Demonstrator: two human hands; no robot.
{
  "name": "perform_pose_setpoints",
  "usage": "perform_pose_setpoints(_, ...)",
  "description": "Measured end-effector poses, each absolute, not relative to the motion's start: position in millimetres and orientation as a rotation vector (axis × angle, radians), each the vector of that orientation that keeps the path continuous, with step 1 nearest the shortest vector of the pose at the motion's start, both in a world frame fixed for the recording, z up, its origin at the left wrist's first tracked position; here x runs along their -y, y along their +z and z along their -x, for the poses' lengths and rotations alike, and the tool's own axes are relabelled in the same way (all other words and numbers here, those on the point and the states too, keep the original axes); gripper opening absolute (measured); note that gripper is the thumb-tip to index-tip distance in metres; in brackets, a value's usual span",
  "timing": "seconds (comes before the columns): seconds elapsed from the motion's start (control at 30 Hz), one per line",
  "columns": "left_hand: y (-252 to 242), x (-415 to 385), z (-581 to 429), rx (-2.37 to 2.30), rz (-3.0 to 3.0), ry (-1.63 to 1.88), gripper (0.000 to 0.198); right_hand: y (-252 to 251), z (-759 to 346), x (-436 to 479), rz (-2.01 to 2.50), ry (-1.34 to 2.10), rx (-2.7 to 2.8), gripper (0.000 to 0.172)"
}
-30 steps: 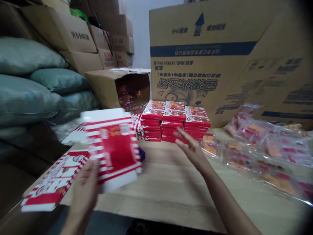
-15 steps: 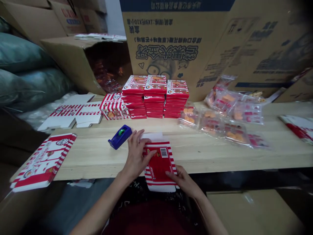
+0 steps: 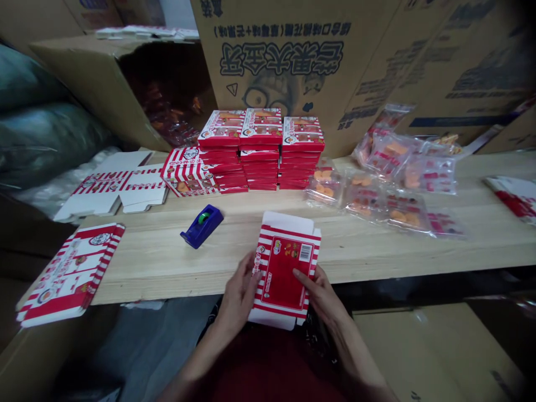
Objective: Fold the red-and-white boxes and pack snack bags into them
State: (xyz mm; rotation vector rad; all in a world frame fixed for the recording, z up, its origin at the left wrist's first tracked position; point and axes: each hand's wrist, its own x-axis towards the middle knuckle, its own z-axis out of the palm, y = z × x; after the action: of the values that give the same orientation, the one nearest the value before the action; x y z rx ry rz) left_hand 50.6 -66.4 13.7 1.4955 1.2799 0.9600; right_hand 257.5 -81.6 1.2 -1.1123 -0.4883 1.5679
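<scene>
A red-and-white striped carton (image 3: 285,273) is held between my two hands at the table's front edge, its barcode side up and white end flaps sticking out at top and bottom. My left hand (image 3: 243,293) grips its left edge, thumb on the side panel. On the right edge, my right hand (image 3: 320,293) is closed with the thumb lying on the red panel; its other fingers are hidden underneath. Beyond the carton and to the left lies a blue tape dispenser (image 3: 202,225) with a green core.
Filled striped boxes (image 3: 259,151) are stacked at the table's back. Flat cartons (image 3: 71,273) lie at the left, more blanks (image 3: 121,184) behind them. Clear snack packets (image 3: 402,184) spread over the right. Large cardboard boxes (image 3: 285,67) stand behind the wooden table (image 3: 167,273).
My left hand has moved from the carton's top down to its left edge. The carton now shows its left side panel and looks opened out. The camera view has shifted slightly.
</scene>
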Motion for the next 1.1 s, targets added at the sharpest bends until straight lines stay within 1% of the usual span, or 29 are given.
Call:
perform_pose_setpoints(0.07,9.6,73.2,-56.3,-1.192,-1.337,0.844,0.05,-0.4,-253.3,79.8,1.105,1.584,0.469,0.051)
perform_pose_setpoints(0.13,9.6,76.0,-62.2,-1.183,-1.259,0.857,0.058,-1.6,-247.5,78.4,1.107,1.579,0.457,0.055)
perform_pose_setpoints(0.17,10.2,76.3,-64.4,-1.177,-1.238,0.87,0.058,-1.8,-244.7,78.1,1.114,1.572,0.453,0.056)
perform_pose_setpoints(0.2,10.7,76.2,-66.0,-1.157,-1.227,0.87,0.056,-1.7,-242.3,78.1,1.127,1.565,0.45,0.056)
perform_pose_setpoints(0.27,10.4,75.6,-67.6,-1.114,-1.222,0.851,0.045,-0.8,-239.4,78.6,1.157,1.562,0.454,0.056)
perform_pose_setpoints(0.33,8.2,74.9,-67.5,-1.082,-1.214,0.844,0.037,0.7,-240.2,79.5,1.172,1.567,0.462,0.054)
perform_pose_setpoints(0.4,5.6,73.8,-66.0,-1.059,-1.15,0.874,0.034,2.9,-245.1,80.1,1.15,1.613,0.473,0.049)
perform_pose_setpoints(0.53,5.6,71.0,-58.9,-0.997,-0.956,0.889,0.031,6.7,-262.1,78.7,0.958,1.773,0.593,0.043)
perform_pose_setpoints(0.63,6.9,72.7,-52.3,-0.956,-0.923,0.858,0.031,3.7,-269.7,76.6,0.849,1.792,0.668,0.04)
perform_pose_setpoints(0.7,5.5,75.2,-49.2,-0.954,-0.925,0.856,0.031,-2.1,-269.6,74.9,0.853,1.8,0.676,0.035)
perform_pose_setpoints(0.83,-1.0,73.1,-45.2,-0.938,-0.918,0.87,0.04,-14.9,-263.7,72.6,0.887,1.807,0.68,0.031)
perform_pose_setpoints(1.0,-5.7,48.8,-32.7,-0.973,-0.913,1.013,0.049,-18.6,-259.8,83.3,0.952,1.912,0.665,0.043)
perform_pose_setpoints(1.1,-8.4,38.0,-26.3,-1.057,-0.908,1.128,0.06,-21.0,-259.7,93.2,1.015,1.944,0.576,0.039)
